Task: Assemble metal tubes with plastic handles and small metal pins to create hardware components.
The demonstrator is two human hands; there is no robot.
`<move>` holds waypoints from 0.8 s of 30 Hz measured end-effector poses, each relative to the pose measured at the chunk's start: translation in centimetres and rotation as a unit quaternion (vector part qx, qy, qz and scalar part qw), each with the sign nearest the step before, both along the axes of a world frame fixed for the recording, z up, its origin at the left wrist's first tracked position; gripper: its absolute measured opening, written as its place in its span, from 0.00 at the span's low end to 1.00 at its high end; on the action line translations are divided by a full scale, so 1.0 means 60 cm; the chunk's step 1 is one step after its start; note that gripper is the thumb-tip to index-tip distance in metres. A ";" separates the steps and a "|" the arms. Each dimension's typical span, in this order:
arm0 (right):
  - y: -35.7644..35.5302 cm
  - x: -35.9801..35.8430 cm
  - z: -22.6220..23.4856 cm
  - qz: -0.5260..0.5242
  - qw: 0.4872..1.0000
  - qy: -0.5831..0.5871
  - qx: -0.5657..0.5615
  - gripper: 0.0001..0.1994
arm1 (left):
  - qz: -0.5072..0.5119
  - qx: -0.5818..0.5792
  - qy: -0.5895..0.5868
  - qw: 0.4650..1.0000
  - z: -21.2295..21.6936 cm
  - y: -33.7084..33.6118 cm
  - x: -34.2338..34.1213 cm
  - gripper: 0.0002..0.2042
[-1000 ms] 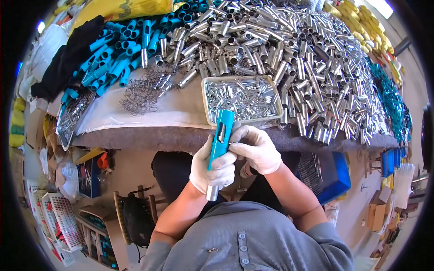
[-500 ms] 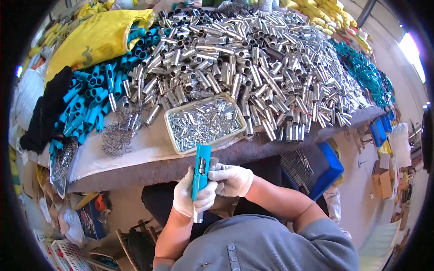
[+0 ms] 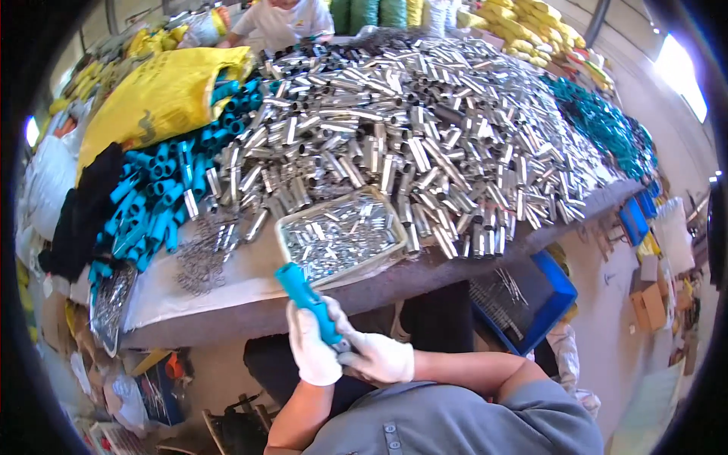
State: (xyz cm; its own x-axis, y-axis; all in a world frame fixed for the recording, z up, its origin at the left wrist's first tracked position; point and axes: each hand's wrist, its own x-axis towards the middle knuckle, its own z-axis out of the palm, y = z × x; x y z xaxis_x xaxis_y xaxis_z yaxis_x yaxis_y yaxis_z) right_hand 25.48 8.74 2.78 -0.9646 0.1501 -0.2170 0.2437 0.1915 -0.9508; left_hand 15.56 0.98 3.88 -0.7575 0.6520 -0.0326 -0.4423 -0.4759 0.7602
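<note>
Teal tube (image 3: 306,298), smooth, straight and cylindrical

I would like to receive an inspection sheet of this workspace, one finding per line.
Surface: table with white sheet at left.
Job's things: held teal tube; heaped metal tubes; loose teal tubes; tray of small metal parts.
Clutter: wire coils, black cloth, yellow sack.
Hands: left hand, gloved, holds teal tube; right hand, gloved, at its lower end.
Cables: nothing seen.
Surroundings: another person across the table; blue bin low at right.
</note>
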 end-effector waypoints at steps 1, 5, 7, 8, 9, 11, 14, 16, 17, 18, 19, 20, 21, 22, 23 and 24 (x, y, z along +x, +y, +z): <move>-0.011 -0.004 0.010 -0.046 0.979 0.123 0.156 0.17 | 0.023 0.022 -0.068 0.997 0.000 0.003 -0.007 0.16; 0.110 -0.038 0.071 0.175 0.890 0.075 0.415 0.15 | 0.091 -0.001 -0.206 0.974 0.004 0.026 -0.034 0.15; 0.255 -0.063 0.095 -0.097 0.787 0.178 0.582 0.12 | 0.029 -0.007 -0.214 0.976 -0.004 0.003 -0.049 0.19; 0.342 -0.093 0.096 -0.279 0.796 0.137 0.519 0.16 | -0.003 -0.010 -0.219 0.976 -0.009 -0.009 -0.049 0.20; 0.418 -0.109 0.106 -0.400 0.771 0.199 0.454 0.21 | -0.016 -0.038 -0.221 0.975 -0.004 -0.012 -0.041 0.21; 0.536 -0.118 0.151 -0.381 0.590 0.016 0.712 0.27 | -0.051 -0.070 -0.184 0.979 -0.011 -0.023 -0.027 0.19; 0.638 -0.077 0.159 -0.296 0.668 -0.044 0.681 0.26 | -0.107 -0.094 -0.048 0.989 -0.010 -0.026 -0.016 0.15; 0.639 -0.074 0.177 -0.311 0.659 0.120 0.674 0.21 | -0.107 -0.118 -0.012 0.987 -0.015 -0.034 -0.025 0.17; 0.583 -0.090 0.179 -0.305 0.702 0.237 0.598 0.19 | -0.106 -0.128 0.030 0.986 -0.023 -0.046 -0.034 0.18; 0.506 -0.104 0.188 -0.268 0.794 0.247 0.487 0.19 | -0.108 -0.137 0.072 0.982 -0.033 -0.061 -0.043 0.18; 0.413 -0.113 0.197 -0.219 0.865 0.181 0.414 0.17 | -0.096 -0.170 0.120 0.973 -0.036 -0.076 -0.049 0.15; 0.342 -0.103 0.207 -0.091 0.932 0.117 0.330 0.17 | -0.074 -0.222 0.251 0.939 -0.038 -0.084 -0.056 0.16; 0.294 -0.098 0.182 0.041 0.951 0.154 0.264 0.17 | -0.052 -0.276 0.376 0.883 -0.040 -0.092 -0.064 0.16; 0.253 -0.097 0.183 0.165 0.942 0.173 0.233 0.18 | -0.043 -0.297 0.434 0.849 -0.020 -0.089 -0.066 0.17; 0.215 -0.099 0.174 0.232 0.937 0.172 0.198 0.19 | -0.049 -0.307 0.448 0.838 -0.018 -0.092 -0.065 0.18; 0.187 -0.101 0.156 0.248 0.925 0.202 0.202 0.18 | -0.059 -0.310 0.464 0.828 -0.016 -0.090 -0.065 0.18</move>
State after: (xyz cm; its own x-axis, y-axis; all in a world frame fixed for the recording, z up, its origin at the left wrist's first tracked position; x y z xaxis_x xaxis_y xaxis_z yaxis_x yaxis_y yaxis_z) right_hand 19.45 19.97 12.13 -0.9266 -0.3432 0.1540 -0.3300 0.5449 -0.7708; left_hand 11.67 -4.45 2.94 -0.5766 0.7989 0.1710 0.4533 0.1387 0.8805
